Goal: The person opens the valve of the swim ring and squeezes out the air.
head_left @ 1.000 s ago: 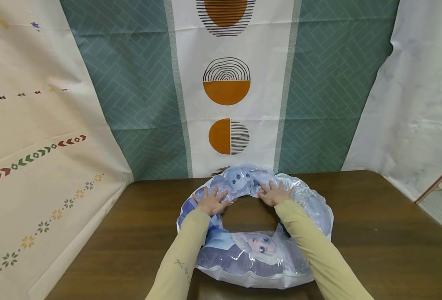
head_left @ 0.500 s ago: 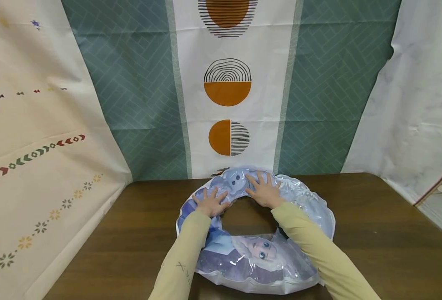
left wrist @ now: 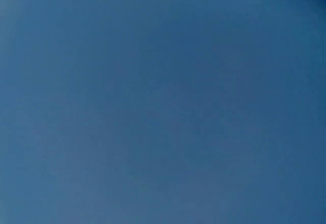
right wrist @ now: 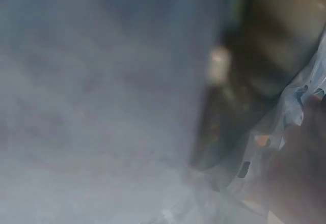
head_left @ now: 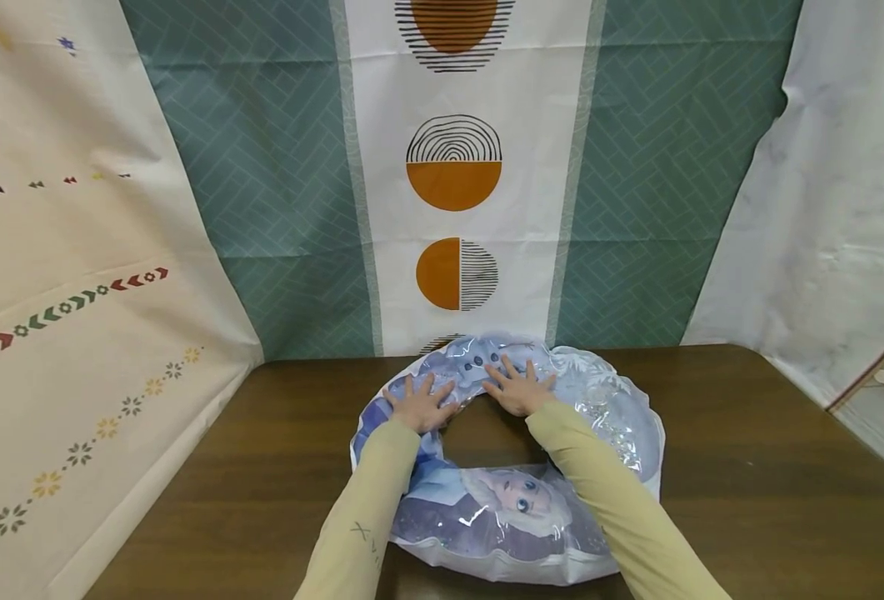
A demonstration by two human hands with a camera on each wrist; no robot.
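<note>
An inflatable swim ring (head_left: 479, 529) with a cartoon print lies on the brown table. On the far left part of the ring my left hand (head_left: 419, 406) rests with fingers spread. My right hand (head_left: 520, 392), also spread, touches the far middle part beside the printed dark dots. The brown table shows through the ring's hole (head_left: 486, 437) between both forearms. In the left wrist view only a blurred blue surface fills the frame. The right wrist view holds blurred pale ring plastic (right wrist: 91, 107), with part of the hand (right wrist: 300, 173) dark at the lower right.
The wooden table (head_left: 262, 467) extends to both sides of the ring. Behind it hangs a green and white cloth (head_left: 284, 167) with orange circles. A cream patterned cloth (head_left: 59, 375) borders the left, and a pale marbled cloth (head_left: 839, 208) the right.
My right hand has slid left along the ring's far side, then slightly nearer to me. My left hand stays in place. The ring's right side shifts and flexes a little.
</note>
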